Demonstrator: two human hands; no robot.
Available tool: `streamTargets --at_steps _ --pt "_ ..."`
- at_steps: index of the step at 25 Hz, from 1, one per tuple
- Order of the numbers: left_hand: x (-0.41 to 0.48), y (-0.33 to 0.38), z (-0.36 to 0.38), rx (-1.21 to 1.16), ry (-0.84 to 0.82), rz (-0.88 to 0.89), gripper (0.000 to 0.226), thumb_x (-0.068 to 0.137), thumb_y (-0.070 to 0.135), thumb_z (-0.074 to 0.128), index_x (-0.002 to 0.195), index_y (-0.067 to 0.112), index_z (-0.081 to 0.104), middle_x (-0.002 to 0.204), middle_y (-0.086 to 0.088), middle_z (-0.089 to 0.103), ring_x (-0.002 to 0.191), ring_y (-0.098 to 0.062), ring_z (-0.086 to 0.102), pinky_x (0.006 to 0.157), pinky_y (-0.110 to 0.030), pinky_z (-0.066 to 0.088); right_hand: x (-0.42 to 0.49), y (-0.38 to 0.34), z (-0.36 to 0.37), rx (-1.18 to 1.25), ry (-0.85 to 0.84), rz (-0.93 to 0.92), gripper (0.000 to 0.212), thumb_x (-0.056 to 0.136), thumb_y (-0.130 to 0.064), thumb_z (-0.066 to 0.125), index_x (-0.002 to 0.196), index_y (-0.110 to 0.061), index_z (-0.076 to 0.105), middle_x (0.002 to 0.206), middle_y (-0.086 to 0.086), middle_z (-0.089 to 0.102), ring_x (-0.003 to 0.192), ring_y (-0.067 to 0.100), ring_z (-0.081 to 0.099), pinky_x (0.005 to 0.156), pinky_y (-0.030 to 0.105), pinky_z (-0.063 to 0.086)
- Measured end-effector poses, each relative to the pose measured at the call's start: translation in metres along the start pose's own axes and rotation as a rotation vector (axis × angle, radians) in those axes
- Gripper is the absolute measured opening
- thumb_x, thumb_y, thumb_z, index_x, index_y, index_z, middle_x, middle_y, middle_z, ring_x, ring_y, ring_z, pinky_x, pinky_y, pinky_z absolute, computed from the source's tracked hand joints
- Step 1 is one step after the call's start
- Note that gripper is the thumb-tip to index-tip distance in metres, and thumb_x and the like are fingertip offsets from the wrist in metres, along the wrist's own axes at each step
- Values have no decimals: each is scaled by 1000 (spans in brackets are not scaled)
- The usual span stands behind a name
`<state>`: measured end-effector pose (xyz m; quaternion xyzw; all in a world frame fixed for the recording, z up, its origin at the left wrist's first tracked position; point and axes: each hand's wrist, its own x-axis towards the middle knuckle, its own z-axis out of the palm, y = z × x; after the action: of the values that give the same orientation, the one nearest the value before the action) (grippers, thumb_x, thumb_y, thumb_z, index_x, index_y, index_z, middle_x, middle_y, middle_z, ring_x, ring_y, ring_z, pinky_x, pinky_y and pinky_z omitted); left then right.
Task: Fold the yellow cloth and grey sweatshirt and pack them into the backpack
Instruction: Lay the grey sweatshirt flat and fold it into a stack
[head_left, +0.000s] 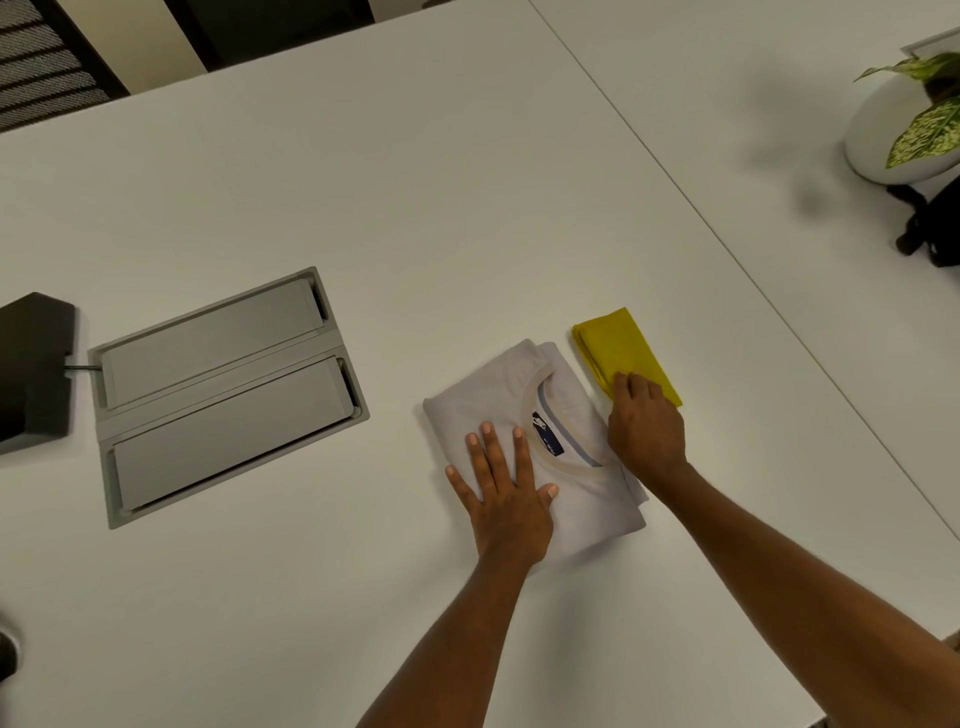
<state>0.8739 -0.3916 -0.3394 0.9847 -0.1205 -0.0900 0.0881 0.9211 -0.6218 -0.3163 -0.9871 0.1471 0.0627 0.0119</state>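
Observation:
The grey sweatshirt (576, 415) lies folded into a compact rectangle on the white table (415, 182), collar and blue label facing up. My left hand (506, 493) rests flat on its near left part, fingers spread. The yellow cloth (621, 343) lies folded in a narrow strip just right of the sweatshirt. My right hand (647, 421) is at the cloth's near end, fingers curled onto its edge; whether it grips the cloth is unclear. A black backpack (932, 223) is partly visible at the right edge.
A grey flip-lid cable box (218, 395) is set into the table on the left, with a dark object (31, 364) beside it. A white pot with a leafy plant (904, 119) stands at the far right. A seam (727, 244) runs diagonally between two tabletops.

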Motion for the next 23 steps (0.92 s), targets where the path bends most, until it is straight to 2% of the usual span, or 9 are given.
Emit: streamTargets --at_steps 2,5,9,11,13,16,18,21,23 --pt "0 0 -1 -6 -1 5 93 102 68 45 172 21 8 178 -23 -4 165 -44 -1 124 -78 2 2 1 0 -60 -36 -38 56 87 2 70 139 12 54 130 37 64 119 53 65 82 56 63" --pt "-1 0 -2 -8 -9 8 92 102 68 44 172 21 8 178 -23 -5 165 -44 -2 123 -78 1 2 0 -4 -65 -57 -32 56 85 2 76 137 12 57 130 37 65 118 53 67 72 56 64" --pt "0 -1 -1 -22 -4 -3 92 101 69 41 172 21 7 178 -23 -6 165 -44 -2 124 -78 2 1 3 -7 -55 -42 -33 53 88 7 68 139 10 57 137 35 63 121 52 67 69 54 63" --pt "0 -1 -2 -19 -15 -1 92 102 70 38 172 21 6 178 -22 -7 165 -44 -3 124 -77 0 5 6 -13 -34 -13 -40 43 88 9 61 131 8 64 124 34 70 99 51 74 61 50 62" --pt "0 -2 -3 -14 -20 -2 89 103 69 33 172 21 6 178 -22 -7 165 -44 -3 124 -77 0 9 10 -27 71 48 -6 36 90 3 54 121 -1 71 102 28 75 77 48 73 62 47 61" --pt "-1 -1 -5 -19 -28 -5 86 102 68 24 172 21 10 178 -23 -3 165 -45 0 124 -77 1 17 16 -55 263 -32 129 38 91 -9 61 125 -17 76 102 20 75 89 46 71 76 42 58" --pt "0 -1 -8 -17 -47 3 85 102 68 23 172 21 11 178 -23 -2 165 -45 0 124 -77 1 17 17 -73 407 -82 195 36 86 -15 62 117 -19 79 92 13 74 84 38 69 68 35 53" --pt "0 0 -9 -20 -72 -1 86 101 70 21 172 22 11 178 -22 -1 165 -44 1 124 -77 0 -3 5 -99 602 -87 190 31 79 -23 52 95 -18 79 68 7 67 66 32 65 56 37 50" --pt "0 1 -10 -38 -111 -19 86 101 70 21 172 22 13 179 -22 2 165 -44 3 124 -76 -2 -30 -16 -109 604 -95 142 34 86 -21 58 110 -28 80 77 5 74 74 30 70 62 36 52"
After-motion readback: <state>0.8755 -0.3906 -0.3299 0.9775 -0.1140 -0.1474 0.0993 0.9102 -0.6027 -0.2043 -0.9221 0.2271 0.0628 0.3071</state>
